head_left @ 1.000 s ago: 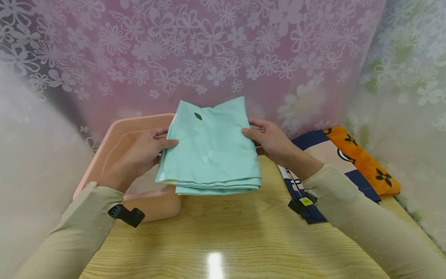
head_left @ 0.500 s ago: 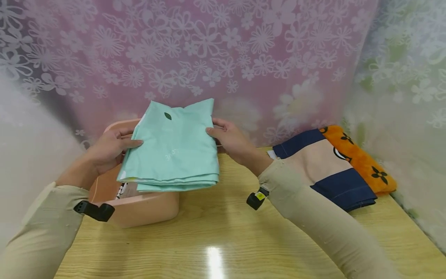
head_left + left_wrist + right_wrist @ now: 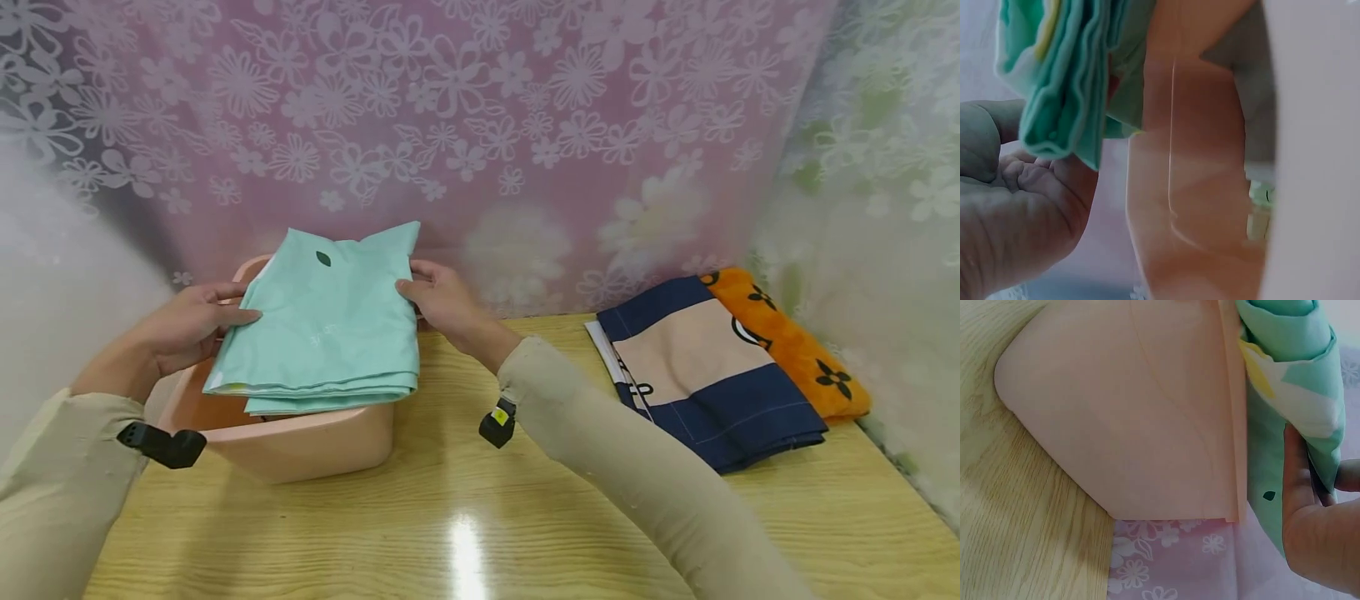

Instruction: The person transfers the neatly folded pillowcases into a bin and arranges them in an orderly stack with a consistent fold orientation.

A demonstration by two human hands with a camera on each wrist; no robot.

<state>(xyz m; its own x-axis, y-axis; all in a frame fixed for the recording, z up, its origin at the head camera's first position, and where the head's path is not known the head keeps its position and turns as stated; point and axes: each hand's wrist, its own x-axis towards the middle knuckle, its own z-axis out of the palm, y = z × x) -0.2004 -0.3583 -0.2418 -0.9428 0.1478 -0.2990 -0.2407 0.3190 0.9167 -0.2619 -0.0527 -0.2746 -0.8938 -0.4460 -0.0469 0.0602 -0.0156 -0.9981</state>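
Observation:
A folded mint-green cloth (image 3: 330, 321) with a small dark leaf print is held up over the pink plastic bin (image 3: 300, 450). My left hand (image 3: 191, 325) pinches its left edge, thumb on top and fingers beneath. At the opposite edge my right hand (image 3: 453, 308) grips it the same way. Thick stacked folds of the cloth (image 3: 1069, 81) show in the left wrist view, above the left palm (image 3: 1029, 206). In the right wrist view, the right hand (image 3: 1319, 519) holds the cloth (image 3: 1297, 381) just beyond the bin's rim (image 3: 1235, 425). The cloth hides most of the bin's inside.
On the right of the wooden table (image 3: 510, 517) lies a folded navy and beige cloth (image 3: 697, 367), beside an orange cloth (image 3: 810, 358) with dark flower shapes. A pink floral curtain (image 3: 480, 125) hangs behind the table. Something grey (image 3: 1257, 94) is inside the bin.
Both hands have carried the mint-green cloth leftward, from beside the bin to above it. The navy and beige cloth is now fully uncovered by the right arm.

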